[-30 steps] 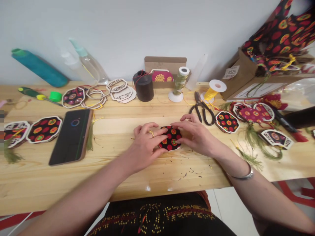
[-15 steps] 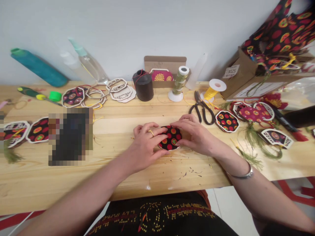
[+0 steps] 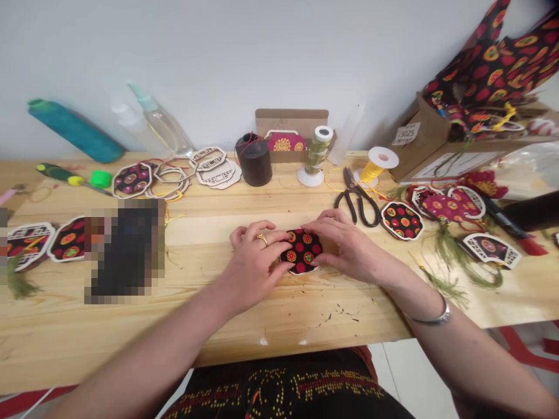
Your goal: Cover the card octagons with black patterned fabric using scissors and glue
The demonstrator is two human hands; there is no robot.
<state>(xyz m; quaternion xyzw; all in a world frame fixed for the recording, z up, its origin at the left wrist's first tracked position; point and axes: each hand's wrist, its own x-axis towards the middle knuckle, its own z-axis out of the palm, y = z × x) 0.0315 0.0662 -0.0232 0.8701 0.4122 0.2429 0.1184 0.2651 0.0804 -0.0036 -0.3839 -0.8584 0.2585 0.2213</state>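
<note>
Between my two hands lies a small fabric-covered plaque (image 3: pixel 301 251), black with red dots and coloured flowers, showing a thin pale edge. My left hand (image 3: pixel 259 253) grips its left side, thumb near the lower edge and fingers along the upper left. On the right edge, my right hand (image 3: pixel 340 247) pinches it with thumb and fingertips. The plaque is at the tabletop; its underside is hidden. A similar plaque (image 3: pixel 402 221) with a white rim rests right of my right hand, beside black-handled scissors (image 3: pixel 358 201).
Along the wall stand a black thread spool (image 3: pixel 254 162), a green thread spool (image 3: pixel 318 154), a yellow cord spool (image 3: pixel 375 169) and a clear bottle (image 3: pixel 163 128). White cut-out frames (image 3: pixel 216 169) lie at back left. A cardboard box (image 3: pixel 430 145) of fabric stands at back right. Dark scraps (image 3: pixel 340 314) litter the front.
The camera view has tilted slightly, so the scene sits lower. My left fingers have drawn back a little to the left, uncovering more of the plaque; my right hand keeps its grip.
</note>
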